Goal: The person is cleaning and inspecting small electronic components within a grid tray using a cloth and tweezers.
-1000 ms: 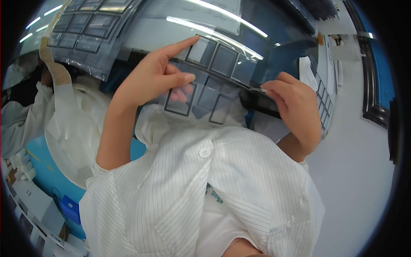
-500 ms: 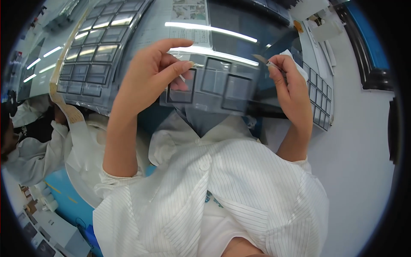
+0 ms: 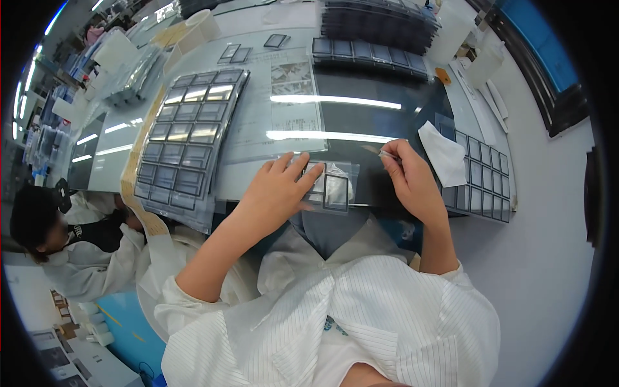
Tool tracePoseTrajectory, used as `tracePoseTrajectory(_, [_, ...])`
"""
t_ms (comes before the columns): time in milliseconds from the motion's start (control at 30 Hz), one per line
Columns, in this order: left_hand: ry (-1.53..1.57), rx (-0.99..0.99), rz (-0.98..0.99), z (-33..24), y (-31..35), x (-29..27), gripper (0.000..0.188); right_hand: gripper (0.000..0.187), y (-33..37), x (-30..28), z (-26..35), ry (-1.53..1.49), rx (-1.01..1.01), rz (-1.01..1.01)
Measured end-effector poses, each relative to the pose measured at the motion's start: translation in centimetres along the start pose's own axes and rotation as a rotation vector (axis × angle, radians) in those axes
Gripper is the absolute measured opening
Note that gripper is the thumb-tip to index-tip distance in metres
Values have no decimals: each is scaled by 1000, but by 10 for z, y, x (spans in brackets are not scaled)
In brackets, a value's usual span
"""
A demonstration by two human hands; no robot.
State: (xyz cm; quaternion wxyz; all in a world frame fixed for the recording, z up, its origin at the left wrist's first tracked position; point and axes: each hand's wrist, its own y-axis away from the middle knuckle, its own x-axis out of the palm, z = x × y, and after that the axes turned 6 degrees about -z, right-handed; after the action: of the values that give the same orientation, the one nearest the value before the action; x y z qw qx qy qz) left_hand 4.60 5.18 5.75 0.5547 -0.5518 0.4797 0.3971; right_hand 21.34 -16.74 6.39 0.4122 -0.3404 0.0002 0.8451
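Observation:
My left hand (image 3: 274, 190) lies with its fingers spread on a small clear plastic sheet (image 3: 354, 173) at the table's near edge. Black-outlined rectangular panels show on that sheet, one black frame (image 3: 336, 193) plainly to the right of my fingertips; others are partly under my hand. My right hand (image 3: 411, 180) is closed in a pinch, just right of the sheet and above the dark mat (image 3: 374, 116). A small thin light-coloured piece (image 3: 387, 155) sticks out from its fingertips; its kind is too small to tell.
A white cloth (image 3: 442, 155) lies right of my right hand, over a tray of black-framed panels (image 3: 487, 171). To the left stands another tray of panels (image 3: 184, 135). Stacked dark trays (image 3: 377, 29) and white bottles (image 3: 485, 62) are at the back. Someone sits at far left (image 3: 71, 238).
My left hand has come down and right, its fingers now spread on the sheet. The panels, blurred before, now lie at the table edge. My right hand has moved slightly left. The view has shifted.

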Motion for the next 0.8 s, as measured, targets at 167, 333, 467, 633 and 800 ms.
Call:
tracePoseTrajectory(167, [146,11,166,14,-18,-16,56,12,-4,13,-13,-81,-6,-15])
tracePoseTrajectory(333, [90,85,292,23,-40,-31,45,11,-1,23,-27,-288,94,-116])
tracePoseTrajectory(467, [-51,68,265,32,-69,-59,45,13,-5,20,-36,-381,121,-166])
tracePoseTrajectory(633, [-198,-1,103,106,-141,-71,44,15,-3,24,-32,-289,105,-164])
tracePoseTrajectory(800, [-396,22,-177,232,-183,-63,49,14,-3,22,-23,-252,92,-173])
